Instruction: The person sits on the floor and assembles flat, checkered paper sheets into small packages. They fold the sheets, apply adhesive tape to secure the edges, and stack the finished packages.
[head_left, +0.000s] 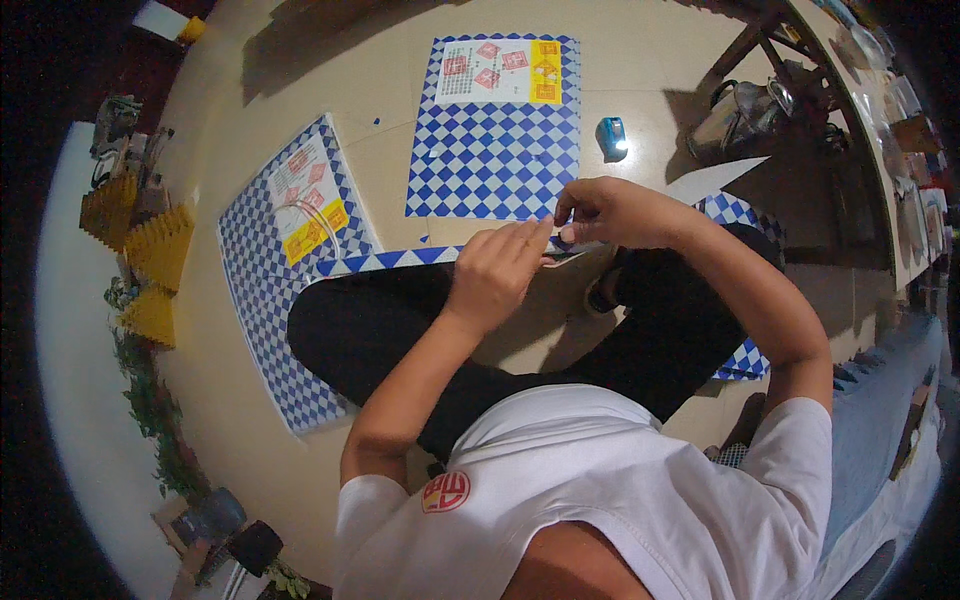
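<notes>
A long blue-and-white checkered strip [395,259], seemingly a sheet's edge, lies across in front of my crossed legs. My left hand [500,270] presses its fingers together on the strip's right part. Close beside it, my right hand [625,215] is bent with thumb and fingers pinched near the strip's end; what they hold is hidden. Beyond my hands lies a flat checkered panel [490,155] with a white, yellow and red label. A second checkered panel [250,235], tilted at my left, carries a similar label and a pale cord loop [320,222].
A small blue tool [612,138], perhaps a stapler, lies right of the far panel. White paper [715,178] and more checkered sheet [740,212] are by my right knee. A bag [740,118] stands beneath a table [850,100]. Yellow pleated pieces [158,245] line the left side.
</notes>
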